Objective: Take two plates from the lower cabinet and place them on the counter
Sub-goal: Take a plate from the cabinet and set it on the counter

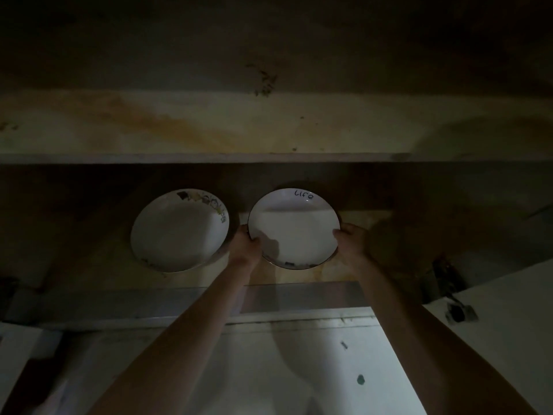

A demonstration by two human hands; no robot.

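Two white plates show in the dim head view, over a stained pale surface (299,277). The left plate (176,232) has a flower print along its rim and rests with no hand on it. The right plate (294,229) has a thin dark rim and the word "Life" near its far edge. My left hand (244,244) grips its left edge and my right hand (351,241) grips its right edge. I cannot tell whether this plate touches the surface or hangs just above it.
A stained horizontal board (209,130) runs across above the plates. A grey ledge (149,304) lies below my forearms. A white panel (508,324) with a dark fitting (457,313) stands at the right. Light floor (299,369) shows beneath.
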